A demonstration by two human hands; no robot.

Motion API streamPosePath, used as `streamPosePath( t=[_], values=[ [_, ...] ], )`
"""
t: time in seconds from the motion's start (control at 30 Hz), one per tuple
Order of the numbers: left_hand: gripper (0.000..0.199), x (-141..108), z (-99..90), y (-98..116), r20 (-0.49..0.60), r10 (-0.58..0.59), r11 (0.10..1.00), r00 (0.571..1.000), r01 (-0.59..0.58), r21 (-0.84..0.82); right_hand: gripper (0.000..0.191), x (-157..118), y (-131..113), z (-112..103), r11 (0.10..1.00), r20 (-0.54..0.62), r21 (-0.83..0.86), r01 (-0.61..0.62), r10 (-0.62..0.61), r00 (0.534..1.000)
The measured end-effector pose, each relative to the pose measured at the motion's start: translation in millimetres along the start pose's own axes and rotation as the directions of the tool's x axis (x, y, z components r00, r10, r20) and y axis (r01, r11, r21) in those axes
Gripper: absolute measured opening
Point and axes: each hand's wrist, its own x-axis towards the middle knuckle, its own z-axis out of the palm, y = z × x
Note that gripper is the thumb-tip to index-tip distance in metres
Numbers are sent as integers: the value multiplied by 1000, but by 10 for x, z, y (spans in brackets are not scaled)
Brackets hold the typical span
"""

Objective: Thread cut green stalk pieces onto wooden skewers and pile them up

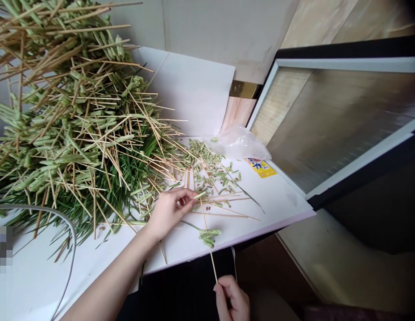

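My right hand (233, 299), low in the view, pinches the lower end of a thin wooden skewer (213, 264). Several green bean pieces (209, 237) are threaded side by side partway up it. Between the fingertips of my left hand (174, 206) is a single short bean piece (200, 195), right by the skewer's upper tip. Whether the tip has pierced that piece, I cannot tell. Loose cut bean pieces (207, 157) and bare skewers (227, 215) lie on the white table just beyond my left hand.
A tall heap of bean-filled skewers (70, 111) rises on the left over long green leaves (143, 151). A clear plastic bag (239, 141) and a yellow packet (263, 168) lie at the back right, near a framed glass panel (334, 116). A grey cable (72, 240) curves at lower left.
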Motion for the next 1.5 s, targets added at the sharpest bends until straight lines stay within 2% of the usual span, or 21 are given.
streamPosePath(
  t=[0.1,0.27,0.57,0.7,0.87,1.07,1.17,1.33,1.5],
  values=[
    [15,-9,-4,0,9,5,1000,1000,-5,14,28,9,46,-12,999,39,20,50,-51,998],
    [14,-16,-9,-6,31,7,999,999,-8,33,29,11,6,-6,998,16,61,-31,30,999],
    [13,-15,4,-12,22,-11,1000,1000,10,29,28,8,-60,-24,997,47,77,-12,9,999],
    [13,-13,1,-7,33,-14,999,999,12,45,27,1,-6,-25,996,54,91,-22,17,998],
    [14,-5,-1,10,63,18,995,998,-24,95,23,10,110,-51,995,107,71,69,-76,991],
    [12,-3,0,21,118,52,995,992,-62,84,24,30,129,-70,997,92,54,52,-57,994],
    [12,-16,18,57,218,77,995,973,-89,46,25,49,75,-68,996,90,91,14,-22,996],
    [15,-46,53,112,384,202,975,901,-221,5,29,78,-85,-70,974,63,155,-163,154,986],
    [19,-57,45,109,442,248,965,862,-260,-34,31,81,-142,-80,972,61,162,-168,161,985]
  ],
)
